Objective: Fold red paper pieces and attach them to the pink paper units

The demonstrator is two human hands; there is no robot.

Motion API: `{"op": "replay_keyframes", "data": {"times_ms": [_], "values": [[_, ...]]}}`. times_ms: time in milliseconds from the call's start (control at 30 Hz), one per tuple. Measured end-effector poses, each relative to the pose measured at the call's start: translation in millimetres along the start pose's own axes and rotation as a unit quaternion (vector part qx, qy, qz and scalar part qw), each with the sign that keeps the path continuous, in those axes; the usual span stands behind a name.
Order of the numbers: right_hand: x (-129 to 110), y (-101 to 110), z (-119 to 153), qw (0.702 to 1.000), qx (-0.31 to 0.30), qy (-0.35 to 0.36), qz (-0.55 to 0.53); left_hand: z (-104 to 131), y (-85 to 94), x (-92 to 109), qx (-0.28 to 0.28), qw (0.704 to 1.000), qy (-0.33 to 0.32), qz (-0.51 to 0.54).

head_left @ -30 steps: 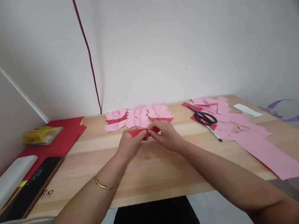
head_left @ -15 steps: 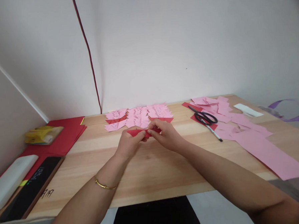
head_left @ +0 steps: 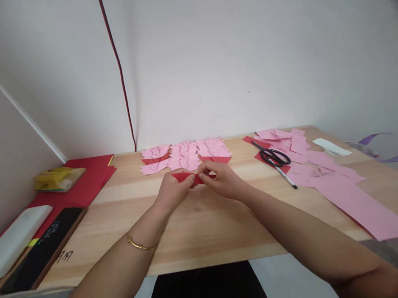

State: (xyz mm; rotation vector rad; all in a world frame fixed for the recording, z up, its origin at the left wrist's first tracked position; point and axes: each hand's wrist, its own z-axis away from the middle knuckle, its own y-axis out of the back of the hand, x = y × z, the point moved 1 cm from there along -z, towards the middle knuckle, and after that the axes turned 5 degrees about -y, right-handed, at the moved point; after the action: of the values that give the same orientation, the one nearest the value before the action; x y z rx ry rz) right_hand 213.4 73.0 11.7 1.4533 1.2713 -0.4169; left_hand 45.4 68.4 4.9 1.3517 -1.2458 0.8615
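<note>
Between my two hands is a small piece of red paper (head_left: pixel 181 176), partly covered by the fingers. My left hand (head_left: pixel 173 187) pinches its left part, thumb on top. My right hand (head_left: pixel 219 179) grips the right part between thumb and fingers, close to the left thumb. Just beyond the hands, folded pink paper pieces (head_left: pixel 184 155) lie in rows at the back of the table. Red folded pieces (head_left: pixel 215 159) lie among them.
On the right are black scissors (head_left: pixel 274 157), a pen (head_left: pixel 287 177), loose pink paper (head_left: pixel 359 204) and a white strip (head_left: pixel 331 147). Red sheets (head_left: pixel 93 183), a yellow packet (head_left: pixel 59 180), a white device (head_left: pixel 14 241) and a black-faced digital clock (head_left: pixel 43 252) stand left.
Both hands keep hold of the red paper. Its left end now looks more pointed, and the fingers have shifted very slightly.
</note>
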Motion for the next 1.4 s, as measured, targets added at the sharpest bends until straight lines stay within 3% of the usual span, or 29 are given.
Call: {"op": "replay_keyframes", "data": {"times_ms": [200,400,600,1167,1400], "values": [[1,-1,0,0.999,-0.033,-0.005,-0.013,-1,0.5,-4,-0.02,1.0,0.004,-0.015],[5,-1,-1,1.0,0.017,-0.003,-0.005,0,-5.5,-4,-0.067,0.981,0.04,0.177],[2,-1,-2,0.999,0.042,0.004,-0.001,-1,-11.7,-11,-0.049,0.957,0.092,0.27],[1,2,-4,0.998,0.045,-0.033,-0.017,-2,-11.8,-5,0.001,0.954,0.089,0.288],[3,-1,-2,0.997,0.063,-0.043,-0.034,1,-13.1,-10,-0.049,0.977,0.065,0.199]]}}
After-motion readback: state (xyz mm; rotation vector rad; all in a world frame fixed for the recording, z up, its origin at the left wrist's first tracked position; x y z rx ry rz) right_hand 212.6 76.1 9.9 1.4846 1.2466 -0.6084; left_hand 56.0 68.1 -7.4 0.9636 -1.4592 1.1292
